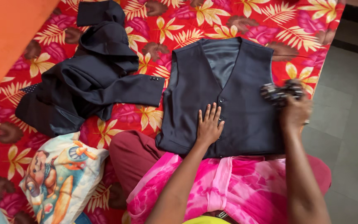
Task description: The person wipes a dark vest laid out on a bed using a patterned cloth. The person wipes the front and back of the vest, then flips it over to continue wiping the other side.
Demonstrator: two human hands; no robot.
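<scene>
A dark navy waistcoat [237,74] lies flat and buttoned on a red bedsheet with a leaf print [228,20]. My left hand [209,123] rests flat on its lower front, fingers together, beside the button line. My right hand [295,110] is raised over the waistcoat's right edge, closed on a small dark object [280,91] that is blurred; I cannot tell what it is. A crumpled dark suit jacket [92,83] lies to the left, one sleeve stretched toward the waistcoat.
A cartoon-print pillow [59,174] sits at the lower left. My lap in pink cloth [237,186] and maroon trousers [133,153] fills the bottom. An orange surface [9,33] is at the upper left. Grey floor tiles [349,124] lie beyond the bed's right edge.
</scene>
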